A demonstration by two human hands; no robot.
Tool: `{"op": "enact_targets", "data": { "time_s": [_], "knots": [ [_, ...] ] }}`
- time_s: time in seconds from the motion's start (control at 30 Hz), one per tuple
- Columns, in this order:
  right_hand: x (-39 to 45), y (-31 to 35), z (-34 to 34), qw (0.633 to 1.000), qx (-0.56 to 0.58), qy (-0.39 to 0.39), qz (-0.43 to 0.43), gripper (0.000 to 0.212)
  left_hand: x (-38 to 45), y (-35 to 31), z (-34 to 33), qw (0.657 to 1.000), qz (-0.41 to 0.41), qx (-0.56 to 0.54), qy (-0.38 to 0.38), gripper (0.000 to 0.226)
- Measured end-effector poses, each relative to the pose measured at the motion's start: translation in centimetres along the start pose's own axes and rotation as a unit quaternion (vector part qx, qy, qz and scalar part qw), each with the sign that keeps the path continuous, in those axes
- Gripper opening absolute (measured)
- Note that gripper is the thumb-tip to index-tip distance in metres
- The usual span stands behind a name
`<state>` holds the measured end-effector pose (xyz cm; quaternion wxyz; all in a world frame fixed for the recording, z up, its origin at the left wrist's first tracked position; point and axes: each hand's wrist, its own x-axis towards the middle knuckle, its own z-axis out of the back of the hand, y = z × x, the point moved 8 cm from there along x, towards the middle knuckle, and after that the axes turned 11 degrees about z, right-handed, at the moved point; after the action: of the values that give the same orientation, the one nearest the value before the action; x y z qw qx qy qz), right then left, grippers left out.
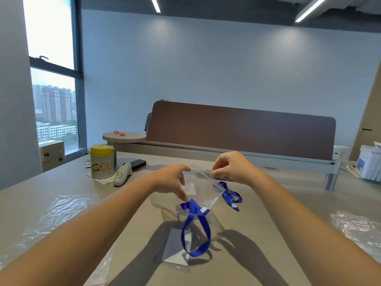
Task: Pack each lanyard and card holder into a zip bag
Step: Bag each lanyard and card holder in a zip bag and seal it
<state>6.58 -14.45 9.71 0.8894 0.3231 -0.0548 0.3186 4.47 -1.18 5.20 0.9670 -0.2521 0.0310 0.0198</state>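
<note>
I hold a clear zip bag point(203, 187) up above the table with both hands. My left hand point(172, 180) pinches its left edge and my right hand point(232, 167) pinches the zip strip at its top right. A blue lanyard point(194, 230) hangs out of the bag's lower end in a loop, with a white clip at its top. A second blue lanyard point(231, 196) lies on the table behind the bag. A grey and white card holder point(172, 247) lies flat on the table under the hanging loop.
Piles of clear zip bags lie at the left point(61, 211) and right point(358, 228) of the table. A yellow-lidded can point(102, 161), a white handheld device point(121, 174) and a black phone point(138, 163) stand at the back left. A brown divider point(241, 133) runs across the back.
</note>
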Motion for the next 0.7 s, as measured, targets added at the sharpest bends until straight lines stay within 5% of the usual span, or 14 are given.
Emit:
{"op": "enact_targets", "data": {
  "time_s": [0.3, 0.47, 0.6, 0.7],
  "knots": [
    [-6.8, -6.8, -6.7, 0.981, 0.007, 0.137, -0.137, 0.029, -0.3, 0.8, -1.0, 0.999, 0.008, -0.018, -0.032, 0.087],
    [-7.4, -6.9, -9.3, 0.98, 0.053, 0.13, -0.143, 0.028, -1.4, 1.4, -2.4, 0.998, 0.004, -0.04, -0.038, 0.092],
    [-7.8, -7.1, -10.1, 0.98, 0.048, 0.128, -0.142, 0.003, -2.2, 1.9, -3.2, 0.997, 0.002, -0.059, -0.039, 0.091],
    [-7.5, -6.9, -9.7, 0.983, 0.052, 0.117, -0.13, 0.014, -2.2, 2.2, -3.3, 0.997, 0.003, -0.06, -0.038, 0.092]
  ]
}}
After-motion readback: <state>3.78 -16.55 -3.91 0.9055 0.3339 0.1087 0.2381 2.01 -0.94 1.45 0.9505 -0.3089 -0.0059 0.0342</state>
